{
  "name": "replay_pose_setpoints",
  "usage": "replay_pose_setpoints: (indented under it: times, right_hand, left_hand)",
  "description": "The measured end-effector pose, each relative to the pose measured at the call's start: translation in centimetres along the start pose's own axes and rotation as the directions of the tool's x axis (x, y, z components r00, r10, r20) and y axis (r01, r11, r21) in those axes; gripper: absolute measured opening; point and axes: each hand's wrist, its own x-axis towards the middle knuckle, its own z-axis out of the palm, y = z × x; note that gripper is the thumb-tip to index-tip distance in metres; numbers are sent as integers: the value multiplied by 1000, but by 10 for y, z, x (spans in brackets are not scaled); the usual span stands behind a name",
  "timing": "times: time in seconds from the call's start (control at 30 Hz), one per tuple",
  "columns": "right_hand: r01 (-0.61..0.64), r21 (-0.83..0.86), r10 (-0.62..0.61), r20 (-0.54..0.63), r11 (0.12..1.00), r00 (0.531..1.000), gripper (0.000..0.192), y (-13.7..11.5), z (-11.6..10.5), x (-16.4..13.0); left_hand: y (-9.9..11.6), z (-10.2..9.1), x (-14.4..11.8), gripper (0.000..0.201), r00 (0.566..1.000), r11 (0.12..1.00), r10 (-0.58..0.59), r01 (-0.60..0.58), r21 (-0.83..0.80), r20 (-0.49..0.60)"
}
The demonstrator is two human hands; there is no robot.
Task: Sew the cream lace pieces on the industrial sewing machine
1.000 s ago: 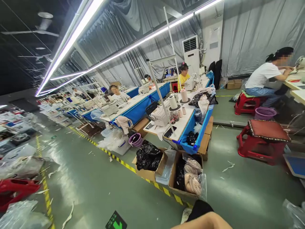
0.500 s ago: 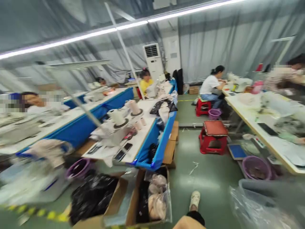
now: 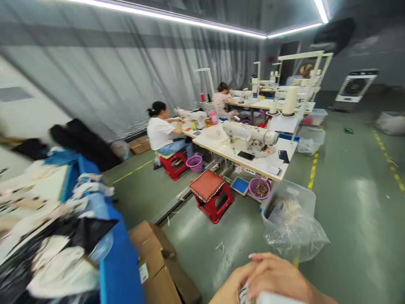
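Note:
At the bottom edge, my right hand (image 3: 280,276) lies over my left hand (image 3: 232,282), and the two touch. The right fingers are closed and bent across the left hand. Most of the left fingers are hidden under them or cut off by the frame. A small grey-and-white striped thing (image 3: 243,293) shows between the hands, and a plain white piece (image 3: 276,298) lies below the right hand. What these are, and which hand holds them, I cannot make out.
Ahead stands a red stool (image 3: 215,204) with a brown cushion (image 3: 207,185). Beyond it is a sewing table (image 3: 218,147) with a sewing machine (image 3: 249,133). A plastic bin (image 3: 308,198) is at right, cardboard boxes (image 3: 155,261) and a blue cloth trough (image 3: 118,253) at left. Two people sit working.
My view has swung right and moved forward. Both hands now show together at the bottom, where earlier only a blurred skin-coloured part and a shoe showed. The red stool is nearer.

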Motion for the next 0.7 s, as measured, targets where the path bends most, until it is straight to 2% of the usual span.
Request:
replay_pose_setpoints:
  times: [0.07, 0.1, 0.17, 0.23, 0.37, 0.43, 0.57, 0.63, 0.7]
  right_hand:
    - [-117, 116, 137, -181, 986, 974, 27, 1, -10, 9]
    - [-168, 240, 231, -267, 956, 936, 34, 2, -15, 13]
    - [-188, 552, 441, -371, 812, 817, 46, 8, -25, 22]
    - [-125, 754, 590, -386, 645, 709, 47, 21, -36, 32]
    - [-107, 871, 722, -323, 480, 612, 45, 59, -53, 63]
    - [-115, 897, 752, -281, 427, 596, 47, 80, -59, 86]
    - [-204, 921, 797, -158, 331, 583, 56, 111, -59, 133]
    - [-308, 908, 826, -71, 286, 559, 60, 123, -60, 146]
    - [-431, 863, 840, 13, 265, 542, 67, 136, -65, 147]
  left_hand:
    - [1, -18, 16, 87, 998, 998, 61, -61, -13, -19]
    - [1, -23, 23, 90, 996, 996, 83, -84, -25, -31]
    - [-1, -26, 36, 86, 994, 994, 102, -104, -43, -35]
    - [-2, -23, 48, 80, 992, 993, 108, -110, -32, -71]
    - [-2, -20, 76, 80, 957, 986, 102, -61, 157, -271]
    - [0, -25, 90, 82, 908, 973, 70, 28, 228, -414]
    - [14, -42, 116, 88, 734, 957, 8, 190, 217, -679]
    - [21, -49, 130, 87, 668, 957, -19, 227, 179, -744]
    - [26, -54, 143, 83, 625, 963, -67, 245, 114, -778]
